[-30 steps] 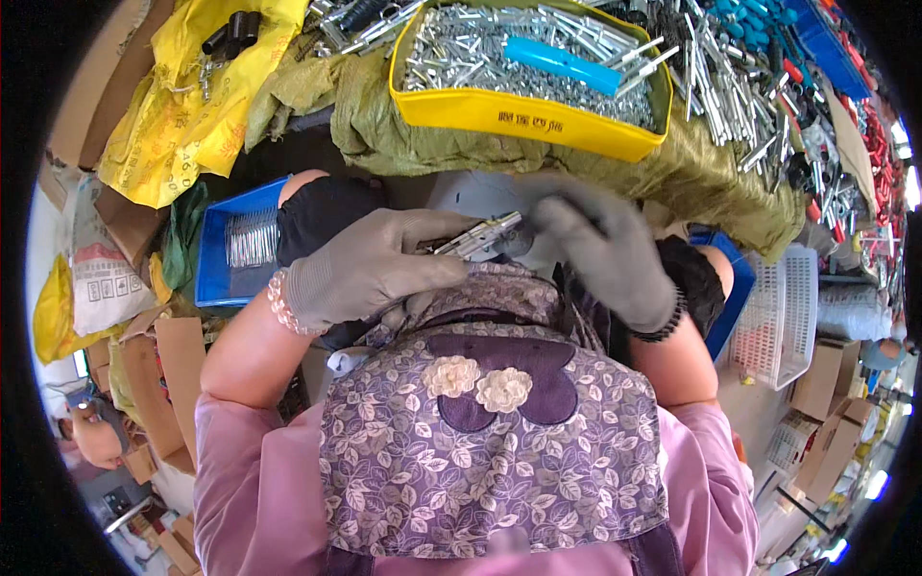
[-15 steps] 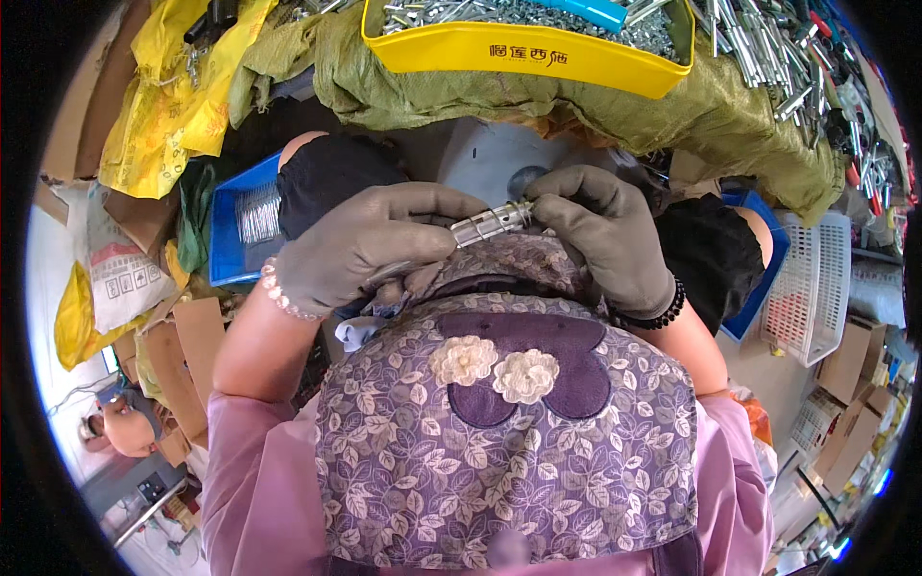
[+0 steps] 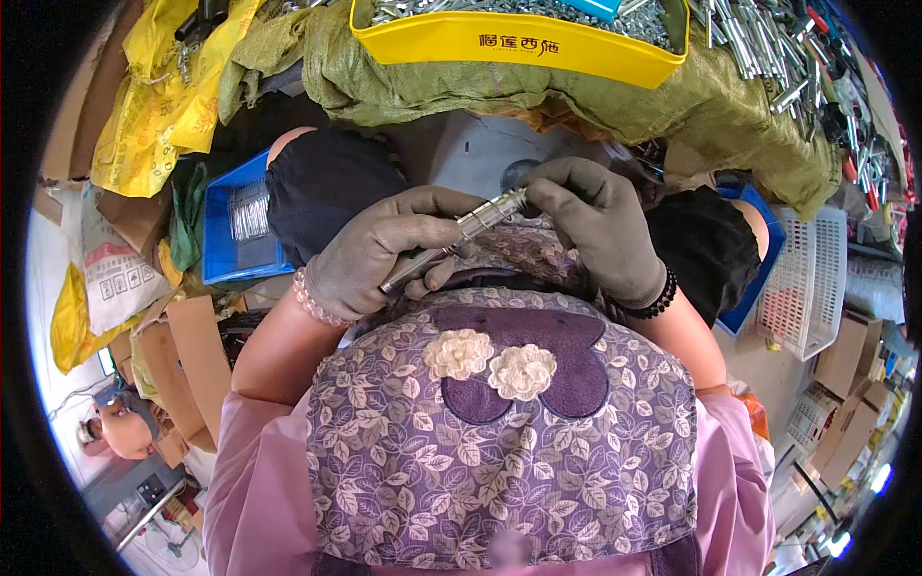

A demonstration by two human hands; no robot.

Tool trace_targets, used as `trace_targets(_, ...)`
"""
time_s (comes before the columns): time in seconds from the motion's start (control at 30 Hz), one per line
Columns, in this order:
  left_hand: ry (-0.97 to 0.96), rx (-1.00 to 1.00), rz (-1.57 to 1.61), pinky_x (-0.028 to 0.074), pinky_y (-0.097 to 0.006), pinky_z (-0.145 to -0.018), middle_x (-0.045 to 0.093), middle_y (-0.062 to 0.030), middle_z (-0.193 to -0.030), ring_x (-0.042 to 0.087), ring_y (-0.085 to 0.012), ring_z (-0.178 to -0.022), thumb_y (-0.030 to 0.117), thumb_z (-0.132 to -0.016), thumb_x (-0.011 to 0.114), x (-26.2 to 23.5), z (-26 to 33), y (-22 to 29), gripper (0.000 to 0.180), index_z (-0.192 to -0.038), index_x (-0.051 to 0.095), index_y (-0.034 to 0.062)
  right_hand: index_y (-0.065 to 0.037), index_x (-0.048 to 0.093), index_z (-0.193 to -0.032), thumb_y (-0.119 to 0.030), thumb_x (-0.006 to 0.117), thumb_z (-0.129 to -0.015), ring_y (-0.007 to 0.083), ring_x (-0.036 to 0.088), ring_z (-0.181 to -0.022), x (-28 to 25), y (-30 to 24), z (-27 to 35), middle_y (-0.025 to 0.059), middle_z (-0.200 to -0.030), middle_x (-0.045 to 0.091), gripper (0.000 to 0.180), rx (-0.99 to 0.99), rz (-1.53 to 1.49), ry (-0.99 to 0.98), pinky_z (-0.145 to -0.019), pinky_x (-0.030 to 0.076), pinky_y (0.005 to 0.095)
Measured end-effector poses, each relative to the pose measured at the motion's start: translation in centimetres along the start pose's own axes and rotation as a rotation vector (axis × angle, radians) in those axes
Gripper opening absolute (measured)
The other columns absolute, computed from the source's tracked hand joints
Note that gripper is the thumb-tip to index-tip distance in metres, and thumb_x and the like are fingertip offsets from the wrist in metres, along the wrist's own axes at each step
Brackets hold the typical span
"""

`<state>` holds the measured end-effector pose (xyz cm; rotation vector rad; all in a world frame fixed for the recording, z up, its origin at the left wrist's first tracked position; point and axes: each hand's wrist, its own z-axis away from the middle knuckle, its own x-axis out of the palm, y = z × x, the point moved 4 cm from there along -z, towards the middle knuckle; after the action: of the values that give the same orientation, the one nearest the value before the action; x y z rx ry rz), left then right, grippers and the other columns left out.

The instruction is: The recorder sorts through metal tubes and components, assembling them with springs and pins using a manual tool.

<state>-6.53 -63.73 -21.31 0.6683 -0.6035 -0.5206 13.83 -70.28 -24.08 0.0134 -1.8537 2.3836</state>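
A slender silver metal tube (image 3: 483, 219) with slots along its side lies slantwise in front of my apron. My gloved left hand (image 3: 365, 252) is closed around its middle, and the tube's plain lower end sticks out beneath the fingers. At the upper end, my gloved right hand (image 3: 605, 206) pinches the narrow tip between thumb and fingers. Both gloves are grey. Whether a separate small part sits in the right fingertips is hidden.
Ahead, a yellow tray (image 3: 519, 43) full of small metal parts rests on green sacking (image 3: 442, 86). Metal rods (image 3: 744, 43) lie at the far right. A blue bin (image 3: 219, 259) stands left; a white plastic basket (image 3: 812, 288) stands right. Cardboard boxes (image 3: 197, 355) are at the left.
The tube has tilted more steeply, and more of its lower end shows below my left hand. My left hand has turned and shifted slightly right; my right hand stays at the tip.
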Motion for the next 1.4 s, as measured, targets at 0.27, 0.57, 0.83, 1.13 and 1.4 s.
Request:
trace_targets(0.27, -0.062, -0.010, 0.083, 0.048, -0.016, -0.051, 0.067, -0.0040, -0.084, 0.061, -0.0051, -0.063, 0.015, -0.094, 0.060, -0.6, -0.4, -0.7, 0.036, -0.126, 0.058, -0.0006, 0.004, 0.067, -0.099, -0.022, 0.062, -0.096, 0.0083, 0.059, -0.084, 0.0, -0.1, -0.2, 0.0058, -0.089, 0.069, 0.027, -0.004, 0.085, -0.018, -0.077, 0.050, 0.0256)
trace_targets(0.57, 0.021, 0.031, -0.160, 0.042, -0.021, -0.054, 0.063, -0.0037, -0.074, 0.055, -0.0082, -0.059, 0.017, -0.085, 0.067, -0.1, 0.1, 0.6, 0.044, -0.122, 0.060, -0.0043, 0.003, 0.067, -0.098, -0.025, 0.063, -0.095, 0.0092, 0.059, -0.084, -0.2, 0.7, -0.5, 0.0059, -0.089, 0.068, 0.029, -0.064, 0.134, -0.019, -0.076, 0.049, 0.0265)
trace_targets(0.83, 0.048, 0.151, -0.209, 0.047, -0.023, -0.065, 0.065, -0.0043, -0.081, 0.060, -0.0090, -0.070, 0.017, -0.086, 0.070, 0.0, 0.4, 0.8, 0.049, -0.127, 0.058, -0.0058, 0.003, 0.066, -0.097, -0.024, 0.063, -0.095, 0.0089, 0.058, -0.084, 0.0, 0.6, -0.1, 0.0047, -0.089, 0.067, 0.028, -0.061, 0.066, 0.001, -0.078, 0.048, 0.0260)
trace_targets(1.13, 0.043, 0.123, -0.165, 0.047, -0.023, -0.063, 0.065, -0.0059, -0.082, 0.060, -0.0099, -0.070, 0.017, -0.087, 0.069, -1.1, 0.0, 0.6, 0.042, -0.122, 0.058, -0.0051, 0.003, 0.065, -0.096, -0.020, 0.063, -0.095, 0.0097, 0.058, -0.083, 0.4, 0.6, -0.6, 0.0042, -0.087, 0.065, 0.023, -0.084, 0.099, 0.052, -0.077, 0.048, 0.0265)
trace_targets(1.4, 0.010, 0.103, -0.082, 0.052, -0.023, -0.062, 0.066, -0.0075, -0.087, 0.063, -0.0113, -0.072, 0.016, -0.089, 0.067, -1.9, -0.6, 1.1, 0.041, -0.123, 0.056, -0.0040, 0.003, 0.064, -0.099, -0.017, 0.062, -0.094, 0.0101, 0.057, -0.082, 0.2, -1.0, -1.7, 0.0052, -0.087, 0.065, 0.020, -0.050, 0.165, 0.045, -0.076, 0.047, 0.0266)
